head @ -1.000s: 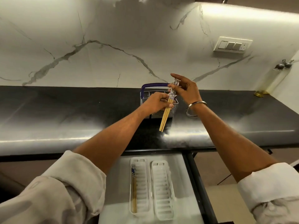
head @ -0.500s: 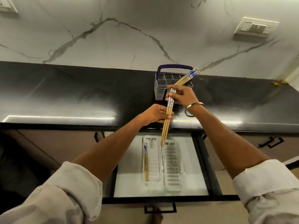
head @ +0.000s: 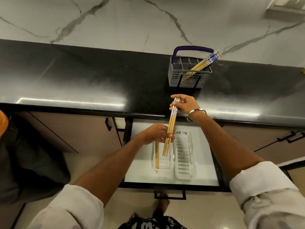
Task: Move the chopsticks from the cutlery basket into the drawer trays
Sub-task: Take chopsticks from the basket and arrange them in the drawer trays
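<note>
Both hands hold a small bundle of wooden chopsticks with white patterned tops over the open drawer. My right hand pinches the patterned tops; my left hand grips the lower shafts. Their tips hang just above the left white slotted tray, where a pair of chopsticks lies along its left side. The right tray holds nothing visible. On the black counter stands the grey cutlery basket with a blue handle, several chopsticks leaning out toward its right.
The white-lined drawer is pulled out below the black counter edge, its black handle near my bare foot. Closed cabinet doors flank it. A marble wall rises behind the counter, with a switch plate at top right.
The view tilted down. Both hands carried the chopstick bundle down and toward me, from near the basket to just above the left drawer tray.
</note>
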